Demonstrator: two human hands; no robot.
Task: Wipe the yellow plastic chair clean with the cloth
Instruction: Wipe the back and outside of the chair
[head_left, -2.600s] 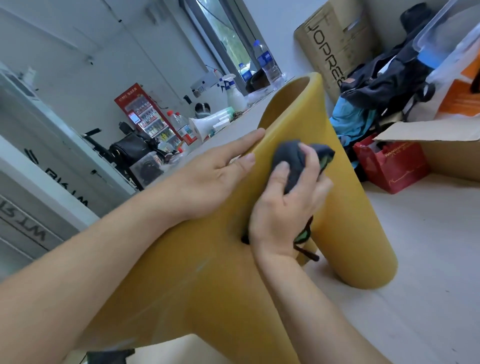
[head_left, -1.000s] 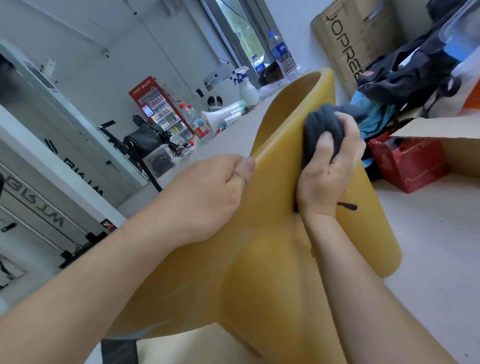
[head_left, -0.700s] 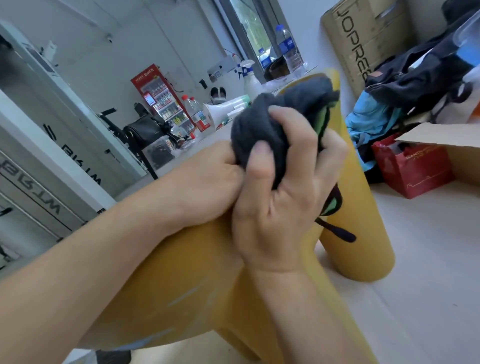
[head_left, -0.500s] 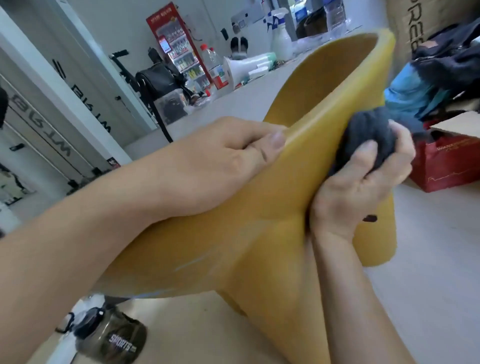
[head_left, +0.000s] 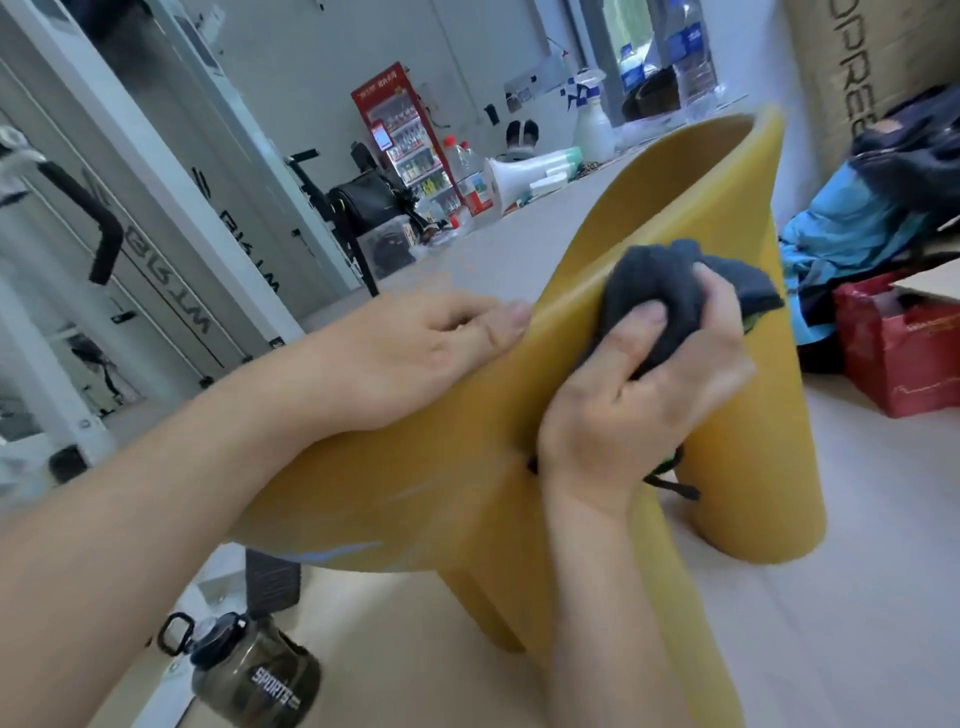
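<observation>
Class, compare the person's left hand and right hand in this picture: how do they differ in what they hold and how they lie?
The right hand grips the bunched dark cloth; the left hand holds no cloth. The right hand's fingers curl round the cloth against the yellow chair's near face; the left hand lies along its upper edge, fingertips hidden behind it. Both touch the chair.

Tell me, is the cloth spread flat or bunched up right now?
Bunched up. The dark cloth sits as a wad in the right hand, whose fingers curl round it against the yellow chair.
</observation>
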